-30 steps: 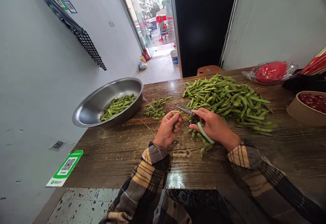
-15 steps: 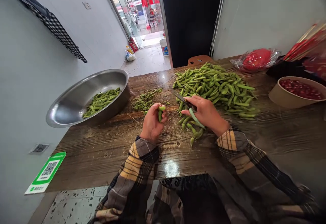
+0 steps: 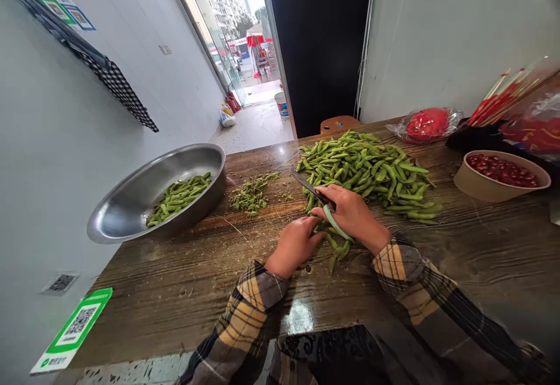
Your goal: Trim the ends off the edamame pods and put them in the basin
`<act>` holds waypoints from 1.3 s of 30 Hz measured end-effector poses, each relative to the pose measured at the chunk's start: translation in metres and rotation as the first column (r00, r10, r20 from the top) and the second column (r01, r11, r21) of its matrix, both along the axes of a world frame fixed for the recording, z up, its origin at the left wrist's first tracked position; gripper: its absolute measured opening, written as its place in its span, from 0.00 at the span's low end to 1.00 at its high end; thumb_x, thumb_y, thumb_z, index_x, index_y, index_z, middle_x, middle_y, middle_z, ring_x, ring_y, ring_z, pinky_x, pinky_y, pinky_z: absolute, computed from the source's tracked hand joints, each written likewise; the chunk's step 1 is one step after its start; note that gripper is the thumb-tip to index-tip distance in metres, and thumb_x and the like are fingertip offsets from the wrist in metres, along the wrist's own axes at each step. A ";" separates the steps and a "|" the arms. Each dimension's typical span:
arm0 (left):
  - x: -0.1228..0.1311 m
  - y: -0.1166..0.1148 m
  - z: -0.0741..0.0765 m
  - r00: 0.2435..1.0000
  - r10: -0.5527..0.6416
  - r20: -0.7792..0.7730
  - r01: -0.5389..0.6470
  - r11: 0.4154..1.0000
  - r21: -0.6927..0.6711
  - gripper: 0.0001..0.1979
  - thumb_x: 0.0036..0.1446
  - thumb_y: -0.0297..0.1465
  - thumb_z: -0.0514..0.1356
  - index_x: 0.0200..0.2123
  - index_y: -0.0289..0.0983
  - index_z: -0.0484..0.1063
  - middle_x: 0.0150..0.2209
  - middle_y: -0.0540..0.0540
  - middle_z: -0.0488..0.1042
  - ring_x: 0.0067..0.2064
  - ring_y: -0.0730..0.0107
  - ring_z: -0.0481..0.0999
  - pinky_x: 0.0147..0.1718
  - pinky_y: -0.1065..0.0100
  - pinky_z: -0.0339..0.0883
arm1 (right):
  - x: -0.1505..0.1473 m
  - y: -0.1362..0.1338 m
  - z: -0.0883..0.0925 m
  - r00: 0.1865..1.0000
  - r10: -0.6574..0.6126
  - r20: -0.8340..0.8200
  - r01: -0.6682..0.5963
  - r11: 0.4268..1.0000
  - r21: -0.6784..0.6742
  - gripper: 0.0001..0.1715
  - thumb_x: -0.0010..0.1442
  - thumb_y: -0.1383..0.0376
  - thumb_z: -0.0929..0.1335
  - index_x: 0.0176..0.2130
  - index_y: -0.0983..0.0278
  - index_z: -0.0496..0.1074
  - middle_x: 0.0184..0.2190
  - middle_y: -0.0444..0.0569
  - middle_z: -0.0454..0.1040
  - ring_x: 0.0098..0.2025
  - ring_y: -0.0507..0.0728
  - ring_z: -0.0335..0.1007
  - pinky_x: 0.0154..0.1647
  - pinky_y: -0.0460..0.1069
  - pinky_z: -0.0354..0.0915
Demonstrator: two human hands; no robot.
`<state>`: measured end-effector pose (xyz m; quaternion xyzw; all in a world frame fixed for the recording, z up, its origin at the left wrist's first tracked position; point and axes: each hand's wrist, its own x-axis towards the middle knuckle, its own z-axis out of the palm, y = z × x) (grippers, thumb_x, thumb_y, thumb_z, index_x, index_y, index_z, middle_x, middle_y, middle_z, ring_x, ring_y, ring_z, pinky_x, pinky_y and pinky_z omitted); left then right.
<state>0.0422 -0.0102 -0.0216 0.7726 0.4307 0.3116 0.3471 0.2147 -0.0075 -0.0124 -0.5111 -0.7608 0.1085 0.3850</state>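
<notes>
Right hand (image 3: 353,211) clamped on green-handled scissors (image 3: 334,223). Left hand (image 3: 294,246) at loose edamame pods (image 3: 340,249) on the table (image 3: 175,297), near side of the heap (image 3: 367,169); fingers half-hidden, can't tell its grip. Pods look light, firm, slightly springy; pinch mid-body.

I seem to be in a small shop or eatery: a glass door (image 3: 219,52) gives onto a street (image 3: 248,72), QR code signs (image 3: 56,9) hang on the wall (image 3: 131,35), and a green QR card (image 3: 73,329) lies at my worktop's (image 3: 175,297) corner.

Head-worn view; faces forward and down; table (image 3: 175,297) close.
</notes>
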 end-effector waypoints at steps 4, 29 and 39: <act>-0.004 0.000 -0.001 0.974 0.009 -0.224 0.010 0.997 0.082 0.07 0.51 0.28 0.62 0.35 0.42 0.76 0.35 0.44 0.76 0.40 0.61 0.75 0.39 0.67 0.66 | -0.001 0.001 -0.004 1.000 0.016 0.010 -0.016 1.000 0.009 0.24 0.58 0.59 0.70 0.53 0.64 0.70 0.46 0.55 0.75 0.46 0.61 0.72 0.47 0.54 0.68; -0.025 0.011 0.023 0.773 0.250 0.583 -0.022 0.929 -0.369 0.14 0.54 0.40 0.63 0.35 0.34 0.72 0.27 0.51 0.71 0.19 0.84 0.57 0.17 0.76 0.47 | -0.003 -0.008 0.004 0.991 0.121 0.058 -0.116 0.990 -0.080 0.29 0.54 0.57 0.74 0.54 0.62 0.70 0.43 0.51 0.74 0.34 0.56 0.71 0.36 0.52 0.69; -0.020 0.006 0.021 0.855 0.192 0.481 -0.023 0.942 -0.335 0.15 0.55 0.41 0.62 0.34 0.33 0.72 0.26 0.51 0.71 0.20 0.82 0.56 0.19 0.74 0.48 | -0.006 -0.011 0.004 0.987 0.155 0.037 -0.153 0.986 -0.060 0.33 0.51 0.60 0.75 0.55 0.61 0.68 0.44 0.51 0.72 0.36 0.56 0.70 0.35 0.51 0.67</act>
